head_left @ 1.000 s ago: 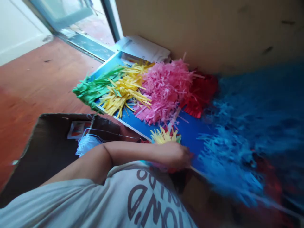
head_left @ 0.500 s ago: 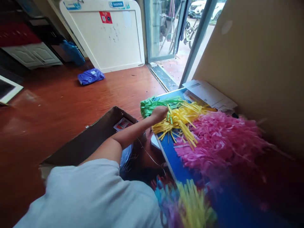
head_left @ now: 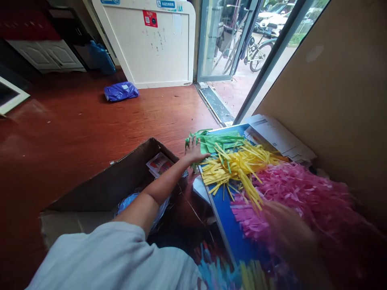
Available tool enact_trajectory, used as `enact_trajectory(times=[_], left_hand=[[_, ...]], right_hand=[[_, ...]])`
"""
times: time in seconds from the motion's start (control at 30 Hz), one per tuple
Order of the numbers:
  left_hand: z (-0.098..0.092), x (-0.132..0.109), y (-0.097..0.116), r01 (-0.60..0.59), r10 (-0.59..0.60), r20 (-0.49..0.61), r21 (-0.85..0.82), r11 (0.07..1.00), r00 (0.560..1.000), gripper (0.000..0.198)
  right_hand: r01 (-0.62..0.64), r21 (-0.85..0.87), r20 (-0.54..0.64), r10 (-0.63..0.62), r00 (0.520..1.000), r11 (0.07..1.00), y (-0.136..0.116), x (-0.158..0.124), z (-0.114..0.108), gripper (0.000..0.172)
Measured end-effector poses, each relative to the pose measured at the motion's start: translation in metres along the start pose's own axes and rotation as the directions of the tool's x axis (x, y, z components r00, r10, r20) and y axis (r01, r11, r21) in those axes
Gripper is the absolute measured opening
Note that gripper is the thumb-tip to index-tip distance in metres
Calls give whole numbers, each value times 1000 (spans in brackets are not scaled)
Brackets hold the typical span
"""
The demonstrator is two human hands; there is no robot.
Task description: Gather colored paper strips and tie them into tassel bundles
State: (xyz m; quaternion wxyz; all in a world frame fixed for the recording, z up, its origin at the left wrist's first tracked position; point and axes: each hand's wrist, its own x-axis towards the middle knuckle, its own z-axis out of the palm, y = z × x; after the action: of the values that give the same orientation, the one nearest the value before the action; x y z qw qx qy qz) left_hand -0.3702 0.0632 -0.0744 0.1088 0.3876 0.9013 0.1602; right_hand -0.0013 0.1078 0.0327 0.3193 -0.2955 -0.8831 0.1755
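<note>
My left hand [head_left: 193, 151] is stretched out with its fingers spread, resting against the near end of the green fringe strips [head_left: 223, 140] at the table's far left corner. Beside these lies a loose pile of yellow fringe strips [head_left: 232, 165], its cut ends spreading toward me. My right hand [head_left: 286, 223] is smeared by motion above the heap of pink fringe [head_left: 302, 181], close to the tips of the yellow strips. Whether its fingers hold anything cannot be made out. Multicoloured fringe [head_left: 217, 272] shows at the bottom, by my body.
The blue table [head_left: 222, 225] carries the fringe, with flat white card [head_left: 278, 133] at its far end by the wall. An open cardboard box [head_left: 99, 189] stands left of it. A purple package [head_left: 121, 92] lies on the floor near a white board [head_left: 163, 52]. The glass door [head_left: 220, 40] stands open.
My left hand has gone from closed over the yellow and green strips to spread on the green end. My right hand has come into view over the pink fringe. The camera view has shifted.
</note>
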Motion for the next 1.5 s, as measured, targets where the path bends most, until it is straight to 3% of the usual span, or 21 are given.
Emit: enact_trajectory(times=[0.1,0.17,0.23,0.33,0.4,0.5,0.53,0.57,0.63,0.67,0.7,0.73,0.8,0.93,1.03,1.23,1.37,1.5], left_hand=[[9,-4,-3,15,-36,-99,-207,978,994,109],[12,-5,-4,19,-93,-200,-345,938,975,100],[12,-5,-5,6,-135,-264,-438,899,955,90],[8,-4,-14,16,-213,-348,-492,870,913,75],[3,-5,-28,76,-324,-411,-516,853,852,63],[-7,-10,-46,189,-497,-493,-547,815,714,52],[-11,-11,-48,187,-504,-539,-536,823,675,49],[-14,-12,-45,144,-453,-588,-495,857,670,45],[-17,-11,-28,-82,-125,-617,-295,952,777,36],[-17,-7,-15,-251,118,-542,-178,951,832,31],[-16,-3,0,-419,355,-395,-84,904,847,30],[-13,2,16,-520,489,-274,-49,853,828,29],[-6,14,45,-622,619,-92,-4,783,780,26],[4,31,76,-624,624,28,93,776,781,22],[4,37,81,-626,623,72,146,766,779,27],[-3,45,83,-676,648,201,140,723,735,18],[-9,52,85,-625,598,205,109,773,775,24],[-9,59,87,-563,544,201,51,825,815,18]], right_hand=[[166,50,228,-173,958,985,-11,48,63,31],[267,-36,470,-219,855,963,-21,86,112,42],[307,-157,604,-155,782,939,-29,119,155,48],[304,-235,647,-85,758,923,-30,154,192,47],[276,-281,639,-35,768,919,-22,166,202,43],[238,-347,616,29,788,907,-2,173,202,43],[229,-362,610,44,792,904,5,174,200,44],[220,-374,606,58,793,901,13,174,197,43],[196,-398,598,92,796,896,26,175,191,42],[180,-409,593,110,798,895,32,175,188,42],[164,-418,587,128,800,893,38,176,186,42],[148,-426,580,143,802,893,42,176,183,43],[120,-435,566,168,807,893,50,176,179,44],[57,-448,520,208,829,892,58,174,176,43],[-2,-454,470,241,849,891,61,173,176,43],[-90,-421,372,262,891,902,67,168,175,43],[-119,-382,285,239,928,916,67,165,168,43],[-110,-293,123,152,981,950,65,158,161,36]])
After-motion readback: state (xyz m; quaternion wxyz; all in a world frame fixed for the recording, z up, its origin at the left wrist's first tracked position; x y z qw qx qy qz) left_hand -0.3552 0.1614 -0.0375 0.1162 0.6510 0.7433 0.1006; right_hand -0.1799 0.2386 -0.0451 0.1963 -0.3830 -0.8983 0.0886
